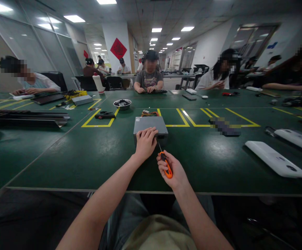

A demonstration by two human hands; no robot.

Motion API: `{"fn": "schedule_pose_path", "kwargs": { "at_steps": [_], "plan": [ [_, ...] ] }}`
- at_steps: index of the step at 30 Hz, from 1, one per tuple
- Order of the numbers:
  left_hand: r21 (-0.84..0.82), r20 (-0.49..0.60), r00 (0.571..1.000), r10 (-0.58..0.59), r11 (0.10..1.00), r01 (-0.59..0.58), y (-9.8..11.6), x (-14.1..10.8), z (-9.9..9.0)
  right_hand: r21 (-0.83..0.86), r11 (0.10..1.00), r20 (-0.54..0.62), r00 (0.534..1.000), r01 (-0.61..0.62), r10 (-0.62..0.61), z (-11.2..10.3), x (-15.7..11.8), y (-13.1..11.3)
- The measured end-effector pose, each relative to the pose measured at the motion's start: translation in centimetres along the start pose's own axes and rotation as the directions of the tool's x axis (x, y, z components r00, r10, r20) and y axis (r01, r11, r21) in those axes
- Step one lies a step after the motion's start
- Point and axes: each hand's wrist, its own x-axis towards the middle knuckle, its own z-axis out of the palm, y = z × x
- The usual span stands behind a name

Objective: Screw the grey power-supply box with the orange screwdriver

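On the green counter, one screwdriver is pointing at one metal box

The grey box is sitting straight ahead of me, coloured wires bunching at its far side. One white label is showing on its top, too small to read. My left hand is lying over the near edge, fingers loosely extended. My right hand is gripping the screwdriver's orange-and-black handle; its shaft is reaching toward the near face, though I cannot tell whether it is touching. Two long white devices are lying to my right. One bowl and one bottle are standing beyond, leftward. One red diamond sign is hanging farther back, its writing unreadable.
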Motion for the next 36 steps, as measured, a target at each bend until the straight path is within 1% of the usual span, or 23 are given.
{"fn": "schedule_pose_path", "kwargs": {
  "at_steps": [3,8,11,14,20,22,29,33,36],
  "plan": [
    [-0.001,0.0,1.0,-0.001,1.0,0.001,-0.03,-0.01,0.04,0.004,1.0,-0.024,1.0,0.011,-0.011,-0.1,0.13,-0.02],
    [-0.003,0.006,1.0,-0.004,1.0,0.004,0.01,-0.02,-0.04,0.009,0.998,-0.009,0.998,-0.069,0.069,-0.4,0.01,-0.41],
    [-0.005,0.008,1.0,-0.001,1.0,0.001,0.0,-0.01,-0.12,-0.003,0.996,0.005,0.996,-0.088,0.088,-0.45,-0.14,-0.49],
    [-0.007,0.007,1.0,-0.005,1.0,0.005,-0.02,0.01,-0.15,-0.019,0.998,0.009,0.998,-0.064,0.064,-0.41,-0.11,-0.32],
    [-0.003,0.0,1.0,-0.007,1.0,0.007,-0.05,0.02,-0.09,-0.028,0.999,-0.013,1.0,0.027,-0.027,-0.2,0.29,0.19],
    [-0.005,-0.002,1.0,-0.004,1.0,0.004,-0.07,-0.01,-0.06,-0.023,0.999,-0.021,0.999,0.023,-0.024,-0.13,0.31,0.21],
    [-0.009,0.016,1.0,-0.016,1.0,0.017,-0.12,0.02,0.09,-0.017,0.998,-0.001,0.998,-0.058,0.058,-0.29,0.09,-0.14],
    [-0.011,0.006,1.0,-0.019,1.0,0.019,-0.14,0.04,0.16,-0.04,0.998,-0.005,0.999,-0.054,0.054,-0.07,0.01,-0.04],
    [-0.012,-0.002,1.0,-0.017,1.0,0.017,-0.13,0.03,0.13,-0.054,0.998,0.0,1.0,-0.022,0.022,0.3,-0.12,0.1]
  ]
}}
